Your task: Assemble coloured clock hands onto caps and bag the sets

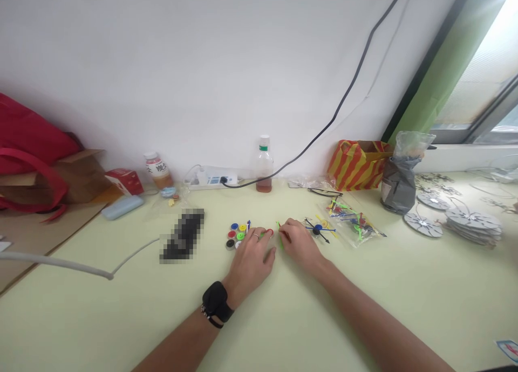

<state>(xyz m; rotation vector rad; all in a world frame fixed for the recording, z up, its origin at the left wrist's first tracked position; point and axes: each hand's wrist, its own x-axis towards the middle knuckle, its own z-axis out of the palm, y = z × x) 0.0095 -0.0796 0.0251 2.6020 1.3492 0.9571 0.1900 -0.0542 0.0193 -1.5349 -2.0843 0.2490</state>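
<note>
My left hand (pixel 251 259) rests palm down on the table, thumb apart from the fingers. A red piece (pixel 270 232) shows at its fingertips. Beside it lie several small round plastic discs, among them a blue disc (pixel 234 227), a yellow disc (pixel 243 227) and a black disc (pixel 230 243); a blue arrow (pixel 248 225) stands out above the fingers. My right hand (pixel 298 241) pinches a small green plastic arrow (pixel 279 226), partly hidden by the fingers. Just right of this hand is a crossed set of blue, black and yellow arrows with a round centre (pixel 318 229).
Clear bags of coloured arrow pieces (pixel 356 224) lie to the right. Behind stand a bottle (pixel 264 170), a power strip (pixel 210 179) with a black cable, and a striped bag (pixel 358 167). Stacked grey discs (pixel 473 221) sit far right, a pixelated dark object (pixel 184 236) left.
</note>
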